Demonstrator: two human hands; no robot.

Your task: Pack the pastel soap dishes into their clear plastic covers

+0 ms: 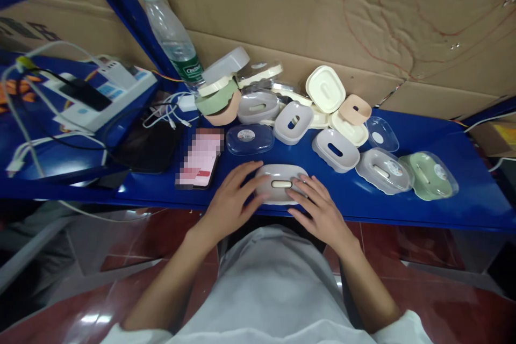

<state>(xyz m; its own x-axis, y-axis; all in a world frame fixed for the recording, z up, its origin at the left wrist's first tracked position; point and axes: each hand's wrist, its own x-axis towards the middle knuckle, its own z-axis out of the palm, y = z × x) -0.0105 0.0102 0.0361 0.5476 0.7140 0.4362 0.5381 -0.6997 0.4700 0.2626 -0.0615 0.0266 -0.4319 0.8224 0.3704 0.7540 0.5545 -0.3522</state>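
A grey oval soap dish (281,173) lies near the front edge of the blue table, with a cream bar-shaped piece showing in its central slot. My left hand (234,196) is at its left end, fingers spread and partly over the rim. At the right end is my right hand (320,209), its fingers also apart, with the fingertips at the rim. Slight blur hides whether the fingertips press on the dish. Just behind lie a clear lid with a round label (250,138) and another grey dish (293,122).
Right of my hands sit a grey dish (335,149) and lidded grey (385,171) and green (431,174) dishes. More dish parts are piled at the back beside a water bottle (171,32). Leftward are a phone (201,158), cables and a power strip (116,94).
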